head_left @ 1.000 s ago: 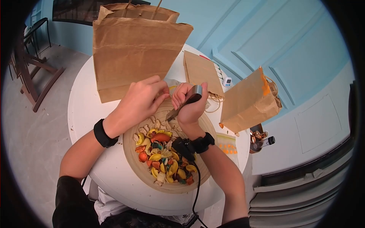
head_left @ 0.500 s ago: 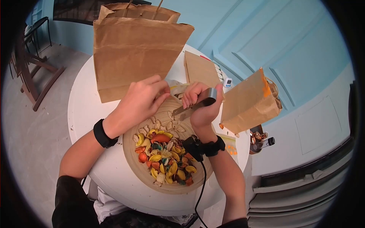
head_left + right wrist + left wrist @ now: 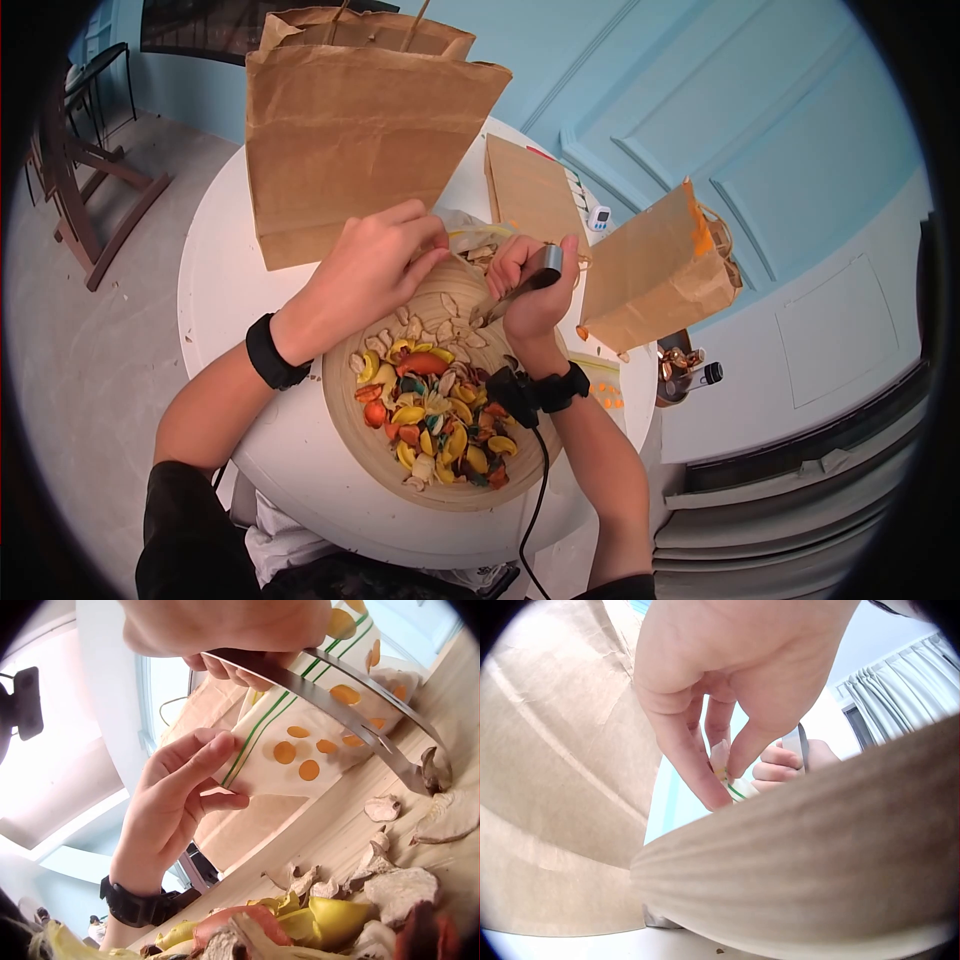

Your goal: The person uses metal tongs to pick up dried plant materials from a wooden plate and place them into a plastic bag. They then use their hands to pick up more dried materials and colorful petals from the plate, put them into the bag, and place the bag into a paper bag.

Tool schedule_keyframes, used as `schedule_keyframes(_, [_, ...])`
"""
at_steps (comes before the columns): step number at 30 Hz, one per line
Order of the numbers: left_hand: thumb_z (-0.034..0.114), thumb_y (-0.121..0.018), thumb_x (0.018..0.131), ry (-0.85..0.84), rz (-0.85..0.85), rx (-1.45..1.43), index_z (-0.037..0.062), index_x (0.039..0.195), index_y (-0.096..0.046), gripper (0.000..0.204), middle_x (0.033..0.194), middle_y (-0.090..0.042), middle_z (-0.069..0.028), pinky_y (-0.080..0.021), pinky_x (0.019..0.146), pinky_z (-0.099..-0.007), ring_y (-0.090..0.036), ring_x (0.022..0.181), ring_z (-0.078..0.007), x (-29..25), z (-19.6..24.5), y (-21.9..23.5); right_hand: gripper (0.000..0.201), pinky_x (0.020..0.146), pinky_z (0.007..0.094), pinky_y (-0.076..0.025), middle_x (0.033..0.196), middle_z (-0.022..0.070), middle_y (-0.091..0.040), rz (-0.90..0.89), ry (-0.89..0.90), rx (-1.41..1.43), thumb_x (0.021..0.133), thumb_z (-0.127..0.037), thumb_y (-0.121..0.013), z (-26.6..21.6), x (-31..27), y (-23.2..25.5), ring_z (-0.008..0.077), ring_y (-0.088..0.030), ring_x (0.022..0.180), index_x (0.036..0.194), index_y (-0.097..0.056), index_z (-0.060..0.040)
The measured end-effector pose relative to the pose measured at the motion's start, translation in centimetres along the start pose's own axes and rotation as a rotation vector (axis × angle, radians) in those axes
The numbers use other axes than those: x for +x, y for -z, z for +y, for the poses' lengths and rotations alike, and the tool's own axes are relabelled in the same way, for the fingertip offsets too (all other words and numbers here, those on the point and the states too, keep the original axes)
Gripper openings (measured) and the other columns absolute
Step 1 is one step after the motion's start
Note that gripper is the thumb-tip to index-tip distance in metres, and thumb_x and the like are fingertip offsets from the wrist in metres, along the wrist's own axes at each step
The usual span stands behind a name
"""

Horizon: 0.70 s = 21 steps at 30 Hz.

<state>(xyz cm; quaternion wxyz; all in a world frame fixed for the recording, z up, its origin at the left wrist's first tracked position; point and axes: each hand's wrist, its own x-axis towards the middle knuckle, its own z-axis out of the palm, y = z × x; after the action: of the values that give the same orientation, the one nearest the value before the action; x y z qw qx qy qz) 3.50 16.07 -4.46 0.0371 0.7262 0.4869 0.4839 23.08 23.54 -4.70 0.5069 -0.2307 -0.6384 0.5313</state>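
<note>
In the head view, my left hand (image 3: 385, 250) is over the far left rim of a round wooden tray (image 3: 425, 285). Its thumb and fingers pinch the edge of a zip-top plastic bag (image 3: 259, 754) with orange dots and green lines, seen in the right wrist view. My right hand (image 3: 540, 305) grips metal tongs (image 3: 337, 712) tilted down to the tray. Between the tong tips sits a small greyish dried slice (image 3: 430, 769). Pale dried slices (image 3: 435, 332) are scattered around them, with a colourful pile of dried petals and pods (image 3: 440, 415) nearer the body.
A tall brown paper bag (image 3: 350, 140) stands behind my left hand. Another paper bag (image 3: 650, 270) stands at the right, and a flat one (image 3: 535, 180) lies at the back beside a small white timer (image 3: 599, 217). The white table's edge (image 3: 215, 350) curves round on the left.
My right hand has moved to the right with the tongs. The tongs looked spread wider half a second ago; their tips are now closer together. My left hand has stayed in place.
</note>
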Motion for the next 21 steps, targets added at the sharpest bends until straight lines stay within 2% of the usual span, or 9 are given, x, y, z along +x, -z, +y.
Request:
schedule_keyframes(9, [0.011,-0.072,0.093,-0.013,-0.033,-0.007,0.0022,0.097,-0.071,0.009,0.091,-0.064,-0.0125,-0.054,0.065,-0.0397,-0.067,0.075,-0.031,0.1,0.3,0.4,0.073,0.048,0.0307,-0.029,0.058,0.0047,-0.035,-0.019,-0.035,0.186,0.105,-0.064,-0.017,-3.2,-0.3,-0.2,0.0185,-0.033,0.051,0.06,-0.034,-0.0089])
schedule_keyframes(13, [0.013,-0.073,0.093,-0.062,-0.039,0.041,0.0035,0.097,-0.071,0.01,0.092,-0.063,-0.012,-0.053,0.069,-0.0421,-0.066,0.078,-0.0327,0.0,0.5,0.6,0.069,0.045,0.03,-0.029,0.058,0.0035,-0.032,-0.091,0.069,0.295,0.106,-0.063,-0.017,-6.8,-0.3,-0.4,0.0173,-0.03,0.052,0.062,-0.03,-0.0117])
schedule_keyframes(17, [0.014,-0.073,0.092,-0.074,-0.05,0.071,0.0041,0.096,-0.071,0.011,0.092,-0.062,-0.0112,-0.053,0.074,-0.0432,-0.064,0.083,-0.0331,0.0,0.7,0.8,0.069,0.047,0.0313,-0.03,0.059,0.0036,-0.031,-0.052,0.172,0.381,0.105,-0.063,-0.018,-9.8,1.6,0.3,0.0186,-0.03,0.053,0.063,-0.031,-0.0108])
schedule_keyframes(20, [0.014,-0.073,0.092,-0.092,-0.048,0.079,0.0042,0.095,-0.071,0.011,0.093,-0.062,-0.0107,-0.052,0.075,-0.0432,-0.063,0.085,-0.0326,0.1,0.8,0.7,0.069,0.052,0.034,-0.033,0.06,0.0035,-0.029,0.099,0.196,0.199,0.105,-0.063,-0.018,-9.1,3.4,0.0,0.0197,-0.031,0.054,0.065,-0.033,-0.0093])
schedule_keyframes(21, [0.014,-0.073,0.092,-0.089,-0.046,0.07,0.0041,0.095,-0.071,0.011,0.093,-0.062,-0.0107,-0.052,0.075,-0.0432,-0.063,0.086,-0.0325,0.1,0.8,0.6,0.069,0.055,0.0359,-0.034,0.062,0.0044,-0.031,0.078,0.177,0.102,0.105,-0.062,-0.018,-8.9,3.4,-0.1,0.0206,-0.032,0.055,0.066,-0.035,-0.0079])
